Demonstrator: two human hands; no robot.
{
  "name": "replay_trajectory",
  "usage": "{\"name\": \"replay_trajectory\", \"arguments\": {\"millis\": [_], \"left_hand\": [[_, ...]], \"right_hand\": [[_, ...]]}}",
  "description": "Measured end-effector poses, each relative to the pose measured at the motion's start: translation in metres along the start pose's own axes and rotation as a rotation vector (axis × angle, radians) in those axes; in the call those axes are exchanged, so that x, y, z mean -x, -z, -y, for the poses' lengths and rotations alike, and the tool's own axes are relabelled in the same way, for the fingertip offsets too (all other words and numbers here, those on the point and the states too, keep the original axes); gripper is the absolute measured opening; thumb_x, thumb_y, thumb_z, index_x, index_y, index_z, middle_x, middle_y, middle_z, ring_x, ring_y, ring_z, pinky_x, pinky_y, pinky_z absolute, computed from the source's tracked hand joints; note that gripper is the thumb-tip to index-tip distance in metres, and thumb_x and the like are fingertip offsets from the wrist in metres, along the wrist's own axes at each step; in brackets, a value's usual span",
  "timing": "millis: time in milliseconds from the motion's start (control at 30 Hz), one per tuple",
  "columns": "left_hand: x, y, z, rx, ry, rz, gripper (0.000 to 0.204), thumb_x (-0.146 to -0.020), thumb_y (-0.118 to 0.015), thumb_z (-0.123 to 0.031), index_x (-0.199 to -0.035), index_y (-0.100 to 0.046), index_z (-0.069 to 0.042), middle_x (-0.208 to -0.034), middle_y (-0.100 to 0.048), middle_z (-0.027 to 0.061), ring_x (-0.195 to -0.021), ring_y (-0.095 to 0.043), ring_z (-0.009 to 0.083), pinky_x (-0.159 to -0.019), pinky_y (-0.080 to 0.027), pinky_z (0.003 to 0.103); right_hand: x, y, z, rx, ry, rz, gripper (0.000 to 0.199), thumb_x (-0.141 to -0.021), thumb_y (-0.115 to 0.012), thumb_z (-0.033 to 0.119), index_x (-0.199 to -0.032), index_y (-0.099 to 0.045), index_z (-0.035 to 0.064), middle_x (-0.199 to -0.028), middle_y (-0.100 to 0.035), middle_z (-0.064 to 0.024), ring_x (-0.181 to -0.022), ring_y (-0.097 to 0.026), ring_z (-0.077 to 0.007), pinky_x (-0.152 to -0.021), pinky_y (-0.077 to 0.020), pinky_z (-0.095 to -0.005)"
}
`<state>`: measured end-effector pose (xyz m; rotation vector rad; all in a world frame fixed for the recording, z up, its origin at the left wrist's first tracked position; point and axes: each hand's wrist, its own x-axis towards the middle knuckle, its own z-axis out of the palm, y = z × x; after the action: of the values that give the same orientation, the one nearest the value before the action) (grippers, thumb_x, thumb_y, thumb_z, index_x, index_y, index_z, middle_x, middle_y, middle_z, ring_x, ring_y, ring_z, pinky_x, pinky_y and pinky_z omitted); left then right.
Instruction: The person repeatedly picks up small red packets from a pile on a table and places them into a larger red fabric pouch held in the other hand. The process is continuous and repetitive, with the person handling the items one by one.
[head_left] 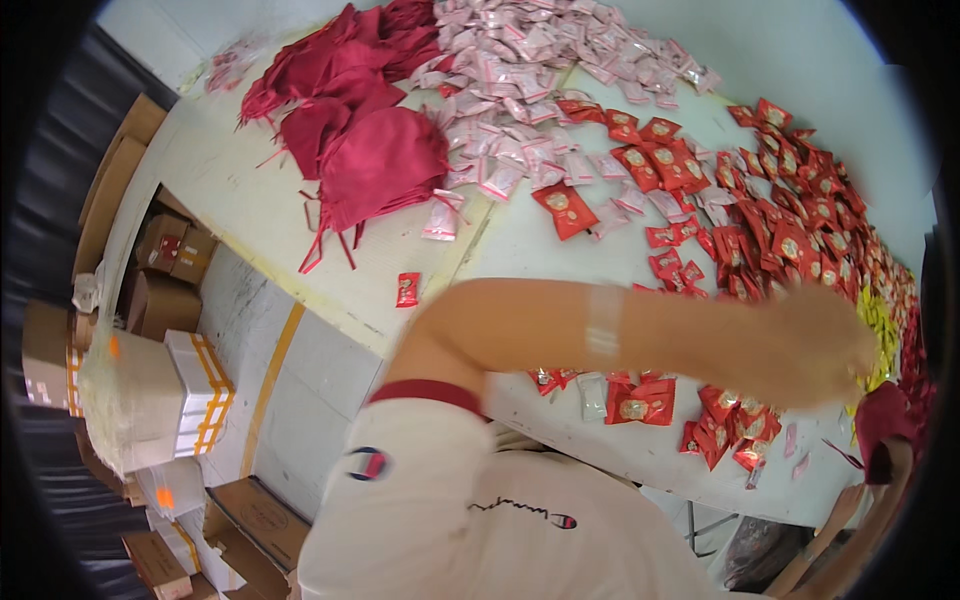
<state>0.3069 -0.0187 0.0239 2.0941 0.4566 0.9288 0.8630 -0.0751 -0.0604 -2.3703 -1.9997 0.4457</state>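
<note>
My left arm stretches across the table toward the right. My left hand (815, 345) is smeared by motion, so its fingers and anything in them cannot be made out. It is over the red snack packets, beside a cluster of yellow packets (878, 325). At the far right edge, my right hand (893, 468) grips a dark red drawstring pouch (884, 415); much of this hand is dim and distorted by the rim. Small red packets (638, 402) lie below my left forearm, and a large heap of red packets (790, 235) spreads beyond it.
Dark red pouches (385, 165) are piled at the far left of the table, next to many pink-white packets (520, 90). A lone red packet (407, 290) lies near the left table edge. Cardboard boxes (258, 520) and a wrapped carton (135, 400) stand on the floor at left.
</note>
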Motion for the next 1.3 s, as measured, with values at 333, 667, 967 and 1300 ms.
{"name": "replay_trajectory", "arguments": {"millis": [333,667,967,1300], "left_hand": [[0.291,0.167,0.072,-1.125,0.813,-0.446,0.042,-0.066,-0.065,-0.012,-0.103,-0.048,-0.003,-0.108,-0.045,0.014,-0.102,-0.041,0.0309,-0.087,-0.033,0.035],[0.305,0.188,0.075,-0.774,0.956,-0.558,0.009,-0.076,-0.048,0.002,-0.082,-0.053,0.006,-0.079,-0.053,0.0122,-0.068,-0.051,0.0156,-0.061,-0.04,0.024],[0.299,0.2,0.074,-0.694,1.032,-0.647,0.008,-0.074,-0.054,-0.002,-0.078,-0.052,0.005,-0.065,-0.052,0.0042,-0.059,-0.046,0.0082,-0.054,-0.038,0.022],[0.32,0.209,0.08,-0.995,0.763,-1.13,0.015,-0.085,-0.039,-0.001,-0.099,-0.043,-0.002,-0.087,-0.051,0.0055,-0.077,-0.046,0.0093,-0.073,-0.036,0.019]], "right_hand": [[-0.004,0.026,0.107,0.418,-0.025,0.076,0.02,-0.073,-0.052,0.018,-0.082,-0.055,0.001,-0.073,-0.055,-0.0192,-0.066,-0.054,-0.0319,-0.057,-0.0418,-0.0374],[-0.237,-0.034,0.35,0.154,0.576,-0.3,0.026,-0.076,-0.051,0.021,-0.093,-0.052,0.0005,-0.097,-0.054,-0.0148,-0.091,-0.051,-0.0298,-0.078,-0.04,-0.0373],[-0.313,-0.039,0.353,-0.06,0.369,-0.016,0.042,-0.06,-0.067,0.022,-0.092,-0.051,0.0004,-0.085,-0.057,-0.0111,-0.08,-0.054,-0.0195,-0.062,-0.0431,-0.0327],[-0.306,-0.044,0.527,-0.5,0.738,-0.132,0.029,-0.066,-0.051,0.007,-0.095,-0.055,0.0059,-0.08,-0.057,-0.019,-0.07,-0.056,-0.0277,-0.061,-0.0443,-0.0357]]}}
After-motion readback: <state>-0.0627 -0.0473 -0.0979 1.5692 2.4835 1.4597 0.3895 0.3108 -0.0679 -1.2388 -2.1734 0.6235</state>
